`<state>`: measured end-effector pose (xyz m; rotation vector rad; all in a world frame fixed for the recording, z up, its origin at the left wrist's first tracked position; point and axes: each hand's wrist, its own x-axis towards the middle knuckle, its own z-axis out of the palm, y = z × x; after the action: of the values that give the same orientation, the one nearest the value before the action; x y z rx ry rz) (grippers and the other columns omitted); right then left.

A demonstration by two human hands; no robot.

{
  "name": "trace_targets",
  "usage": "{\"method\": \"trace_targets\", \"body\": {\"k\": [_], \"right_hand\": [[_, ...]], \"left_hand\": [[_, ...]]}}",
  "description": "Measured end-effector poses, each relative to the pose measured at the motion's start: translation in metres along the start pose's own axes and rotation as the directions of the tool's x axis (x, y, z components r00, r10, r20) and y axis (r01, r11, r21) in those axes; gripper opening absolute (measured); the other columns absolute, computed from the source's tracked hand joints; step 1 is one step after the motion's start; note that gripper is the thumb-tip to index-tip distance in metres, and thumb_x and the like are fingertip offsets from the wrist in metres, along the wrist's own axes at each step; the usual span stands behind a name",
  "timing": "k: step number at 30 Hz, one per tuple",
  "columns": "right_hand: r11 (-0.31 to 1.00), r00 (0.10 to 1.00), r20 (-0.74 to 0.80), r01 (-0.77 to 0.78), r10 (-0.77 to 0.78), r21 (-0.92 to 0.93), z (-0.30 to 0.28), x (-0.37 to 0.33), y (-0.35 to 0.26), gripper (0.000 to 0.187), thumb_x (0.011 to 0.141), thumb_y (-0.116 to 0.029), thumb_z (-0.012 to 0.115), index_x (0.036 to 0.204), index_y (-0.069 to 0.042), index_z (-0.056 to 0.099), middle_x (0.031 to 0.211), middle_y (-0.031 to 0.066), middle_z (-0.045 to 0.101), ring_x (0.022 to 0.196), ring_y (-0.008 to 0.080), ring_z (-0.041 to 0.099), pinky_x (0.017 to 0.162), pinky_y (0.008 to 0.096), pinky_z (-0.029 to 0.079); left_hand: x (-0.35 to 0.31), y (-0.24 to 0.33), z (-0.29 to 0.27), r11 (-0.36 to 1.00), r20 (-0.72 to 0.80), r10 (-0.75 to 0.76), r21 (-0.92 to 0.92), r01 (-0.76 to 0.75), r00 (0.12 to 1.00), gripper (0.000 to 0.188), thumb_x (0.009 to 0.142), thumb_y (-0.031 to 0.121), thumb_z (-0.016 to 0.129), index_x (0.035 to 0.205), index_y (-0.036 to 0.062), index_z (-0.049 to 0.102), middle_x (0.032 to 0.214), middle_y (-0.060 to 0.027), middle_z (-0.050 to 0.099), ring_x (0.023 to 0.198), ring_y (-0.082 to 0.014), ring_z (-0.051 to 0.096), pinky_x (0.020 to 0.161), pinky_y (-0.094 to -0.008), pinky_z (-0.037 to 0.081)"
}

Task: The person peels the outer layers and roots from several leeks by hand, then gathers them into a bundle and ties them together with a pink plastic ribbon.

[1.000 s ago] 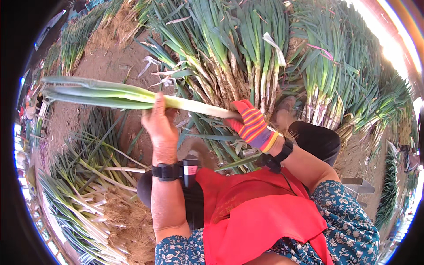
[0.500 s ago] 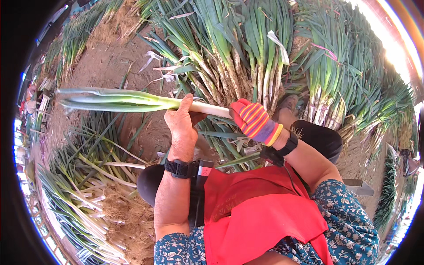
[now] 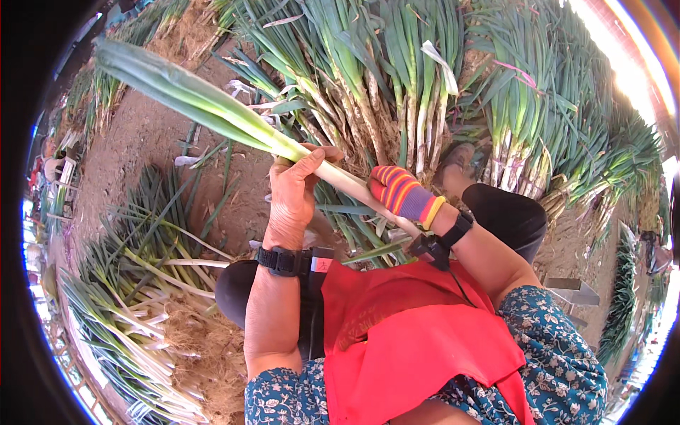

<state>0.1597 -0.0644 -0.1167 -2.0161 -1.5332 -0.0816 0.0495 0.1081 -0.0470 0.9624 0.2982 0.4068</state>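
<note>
The person had a single long green onion up off the ground, slanting from the far left, where its leaves spread, to the near right, above the red apron. The bare left hand was wrapped around it where green turned to pale, thumb across the near side, the other fingers partly hidden. The right hand, in a striped glove, was closed narrowly around the white shaft; the lower tip could not be made out clearly past it.

The step in hand looked like working along that one stalk's shaft. The next move seemed to call for a firm left hold under the heavy leaves and a lighter gloved grip, so that the shaft would not bend.

Loose onions lay on the left, and upright bunches stood on the far side.
</note>
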Motion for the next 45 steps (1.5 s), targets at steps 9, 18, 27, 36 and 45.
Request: {"method": "trace_targets", "body": {"k": [9,18,27,36,45], "right_hand": [[0.891,0.900,0.390,-0.328,0.194,0.314,0.022,-0.003,0.011,0.020,0.074,-0.017,0.058,0.072,0.003,0.061,0.067,0.0236,0.058,0.063,0.0346,0.060,0.059,0.0374,0.048],[0.907,0.497,0.759,-0.252,0.419,-0.336,0.037,-0.157,0.068,0.029,0.068,-0.031,0.063,0.077,-0.004,0.066,0.083,0.0208,0.064,0.079,0.0343,0.063,0.068,0.0401,0.050],[0.922,0.954,0.078,-0.299,0.288,0.248,-0.027,-0.103,0.051,0.042,0.079,-0.028,0.062,0.109,0.000,0.055,0.089,0.0218,0.061,0.081,0.0350,0.061,0.071,0.0416,0.047],[1.000,0.976,-0.215,0.025,-0.022,0.014,-0.038,-0.012,-0.041,0.028,0.078,-0.023,0.067,0.089,0.000,0.056,0.066,0.0163,0.058,0.061,0.0299,0.061,0.053,0.0400,0.047],[0.312,0.744,0.527,-0.658,0.410,0.686,-0.047,-0.009,-0.042,0.020,0.084,-0.016,0.061,0.096,0.000,0.060,0.072,0.0061,0.062,0.057,0.0161,0.060,0.056,0.0292,0.048]], "left_hand": [[-0.004,-0.005,-0.001,1.000,0.273,-0.020,-0.013,0.025,0.962,0.024,0.085,0.023,0.059,0.096,0.0023,0.056,0.097,-0.0216,0.063,0.096,-0.0309,0.060,0.090,-0.0438,0.045],[0.002,0.025,-0.017,0.959,0.212,0.143,-0.272,-0.082,0.967,0.018,0.090,0.023,0.053,0.093,0.0055,0.055,0.082,-0.0083,0.055,0.069,-0.0166,0.049,0.076,-0.0374,0.041],[0.007,0.035,-0.040,0.911,-0.082,0.132,-0.382,-0.153,0.988,0.015,0.090,0.017,0.055,0.088,0.0043,0.048,0.081,-0.0095,0.052,0.069,-0.0180,0.049,0.075,-0.0377,0.042],[-0.015,-0.009,0.003,0.990,0.062,-0.114,-0.081,0.119,0.992,0.012,0.084,0.007,0.059,0.093,0.0031,0.053,0.096,-0.0192,0.063,0.093,-0.0328,0.063,0.074,-0.0451,0.055],[-0.013,-0.006,0.003,0.992,0.016,-0.122,-0.020,0.122,0.992,0.016,0.082,0.003,0.060,0.094,-0.0019,0.050,0.087,-0.0181,0.064,0.081,-0.0329,0.065,0.066,-0.0425,0.057]]}}
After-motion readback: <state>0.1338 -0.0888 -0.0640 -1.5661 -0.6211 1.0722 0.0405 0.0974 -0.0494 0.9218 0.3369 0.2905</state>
